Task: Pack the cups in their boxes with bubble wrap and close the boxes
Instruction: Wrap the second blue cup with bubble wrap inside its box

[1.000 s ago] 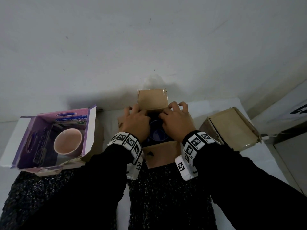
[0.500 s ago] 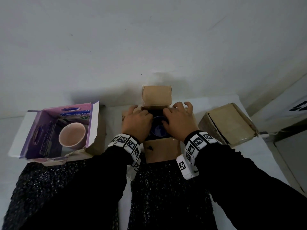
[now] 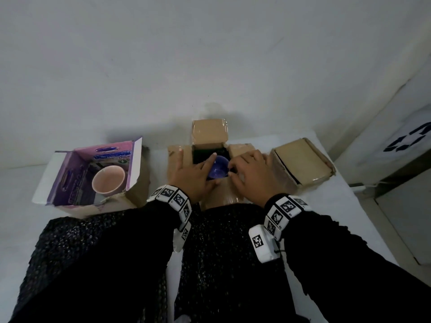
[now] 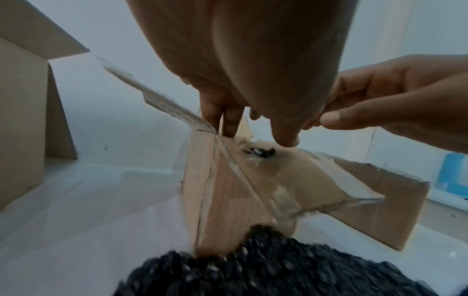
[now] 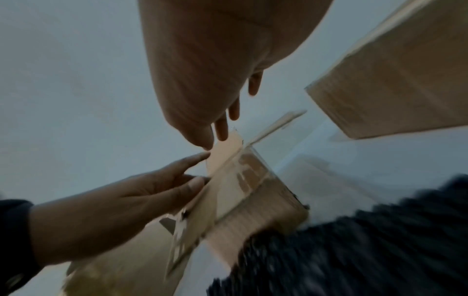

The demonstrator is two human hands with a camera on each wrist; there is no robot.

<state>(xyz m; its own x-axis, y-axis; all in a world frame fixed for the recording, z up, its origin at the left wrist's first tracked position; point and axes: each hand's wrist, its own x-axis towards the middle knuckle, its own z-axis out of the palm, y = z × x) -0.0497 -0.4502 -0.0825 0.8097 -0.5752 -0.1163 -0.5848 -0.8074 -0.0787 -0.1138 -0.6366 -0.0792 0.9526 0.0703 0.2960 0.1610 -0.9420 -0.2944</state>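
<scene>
Hands have drawn back off the mouth of the middle box (image 3: 210, 183) since a second ago: in the head view the left hand (image 3: 191, 176) lies with straight fingers on the 9 o'clock flap, the right hand (image 3: 247, 176) likewise on the 3 o'clock flap, and the blue cup (image 3: 218, 169) now shows between them, seated in the dark-lined box. Both hands are relaxed, grasping nothing. The pink cup (image 3: 108, 181) waits in the purple box (image 3: 70, 173) at 9 o'clock; a shut brown box (image 3: 303, 164) sits at 3 o'clock on the worktop (image 3: 349, 206).

Left wrist view: fingertips (image 4: 229, 126) press the flap edge, the near flap splayed outward.

Right wrist view: blurred, fingers (image 5: 222, 128) straight over the flap.

Seating looks done; flaps are probably next.
</scene>
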